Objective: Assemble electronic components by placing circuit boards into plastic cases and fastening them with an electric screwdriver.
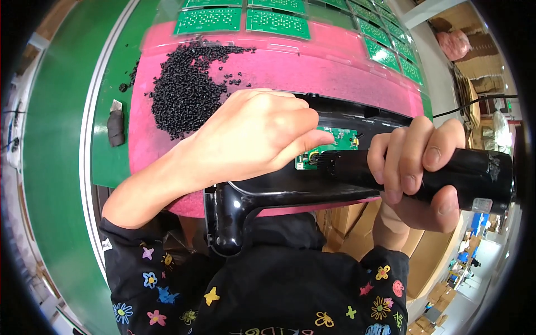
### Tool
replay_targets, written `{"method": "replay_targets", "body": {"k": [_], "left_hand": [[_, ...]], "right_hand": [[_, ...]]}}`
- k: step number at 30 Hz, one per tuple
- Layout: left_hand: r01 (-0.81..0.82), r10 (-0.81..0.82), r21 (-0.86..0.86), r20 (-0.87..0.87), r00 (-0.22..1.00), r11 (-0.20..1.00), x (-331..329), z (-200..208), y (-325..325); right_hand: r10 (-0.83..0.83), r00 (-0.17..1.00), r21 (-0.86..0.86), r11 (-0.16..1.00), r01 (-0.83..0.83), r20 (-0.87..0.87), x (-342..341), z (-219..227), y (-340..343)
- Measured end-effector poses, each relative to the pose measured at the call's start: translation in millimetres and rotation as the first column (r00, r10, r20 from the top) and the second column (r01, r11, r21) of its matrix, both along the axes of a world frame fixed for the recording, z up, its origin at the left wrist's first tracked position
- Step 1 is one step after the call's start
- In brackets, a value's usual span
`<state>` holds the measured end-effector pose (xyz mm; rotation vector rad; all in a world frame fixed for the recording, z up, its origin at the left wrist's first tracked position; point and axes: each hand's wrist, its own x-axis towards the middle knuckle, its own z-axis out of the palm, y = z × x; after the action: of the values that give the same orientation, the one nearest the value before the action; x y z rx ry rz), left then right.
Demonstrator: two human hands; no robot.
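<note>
My right hand (416, 162) wraps round a black electric screwdriver (357, 167), a thick cylinder lying almost level across the view. Its narrower end points left, over the lower part of a green circuit board (346, 137). The board sits in a long, glossy black plastic housing (290, 184) with a rounded arm bending toward me at its left end. My left hand (273, 128) is closed above the housing, thumb reaching to the board's upper edge. Its fingertips are mostly hidden, so I cannot make out what they hold, if anything.
A pink mat (268, 67) lies under the housing. Left of centre is a heap of tiny black screw-like parts (187, 89). Clear trays of green circuit boards (277, 23) stand at the back. A dark-wrapped tool (115, 127) lies left on the green table (61, 139). A black cable (474, 101) runs at right.
</note>
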<state>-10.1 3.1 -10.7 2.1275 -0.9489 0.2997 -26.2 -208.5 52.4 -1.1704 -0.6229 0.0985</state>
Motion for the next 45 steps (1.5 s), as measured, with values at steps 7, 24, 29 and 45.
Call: {"method": "replay_targets", "body": {"k": [7,24,29,45], "left_hand": [[0.003,0.002,-0.105,0.048,0.999,0.994,0.9,-2.0,-5.9],[0.036,-0.032,-0.044,0.086,0.996,0.998,-1.2,-13.9,2.4],[0.055,-0.052,-0.080,0.041,0.998,0.995,-1.2,-12.2,5.5],[0.114,-0.110,0.160,-0.030,0.993,0.981,-1.4,-7.9,6.8]], "right_hand": [[0.232,0.968,0.004,0.972,-0.234,0.093,7.9,-2.9,2.1],[0.478,0.879,0.005,0.879,-0.478,-0.004,21.4,-4.2,3.3],[0.519,0.854,0.059,0.852,-0.520,0.024,27.9,-9.4,10.7],[0.046,0.994,0.174,0.983,-0.063,0.103,1.2,3.1,1.6]]}}
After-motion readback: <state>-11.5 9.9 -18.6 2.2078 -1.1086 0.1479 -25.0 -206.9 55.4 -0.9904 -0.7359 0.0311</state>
